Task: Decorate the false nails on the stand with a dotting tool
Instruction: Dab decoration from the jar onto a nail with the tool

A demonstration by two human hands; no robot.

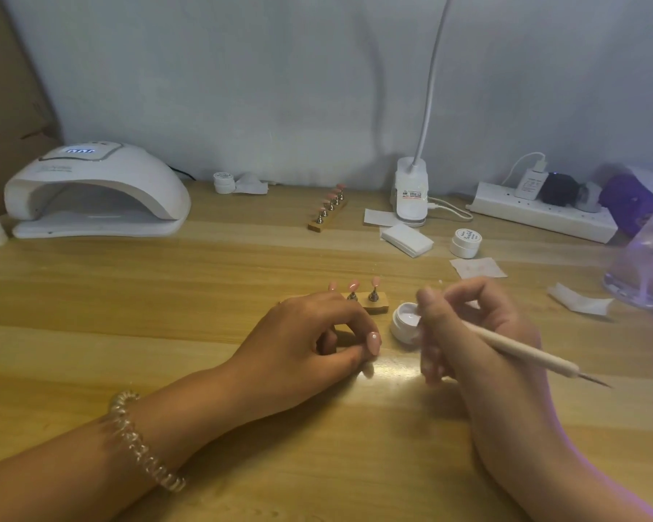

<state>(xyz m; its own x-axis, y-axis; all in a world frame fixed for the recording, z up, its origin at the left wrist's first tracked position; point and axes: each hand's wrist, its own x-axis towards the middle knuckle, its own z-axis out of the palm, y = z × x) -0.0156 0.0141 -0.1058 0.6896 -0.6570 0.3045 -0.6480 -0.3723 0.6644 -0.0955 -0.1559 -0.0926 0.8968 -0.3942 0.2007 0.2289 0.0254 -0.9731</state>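
A: Right hand point(479, 333) first: wrapped round the dotting tool point(524, 350), metal tip pointing out to the right, above the wooden table point(166, 295).
B: And the left hand point(317, 333)?
A: Curled in front of the stand point(376, 306), thumb against forefinger; cannot tell whether holding anything. 3 pink false nails point(354, 285) upright behind the knuckles.
B: Any writing?
A: Script on the shut jar point(466, 243), too blurred to read. Same for the lit display on the nail lamp point(95, 190) and the red label on the desk lamp base point(411, 194). Open pot point(404, 320) just beside the stand, partly behind the right fingers.
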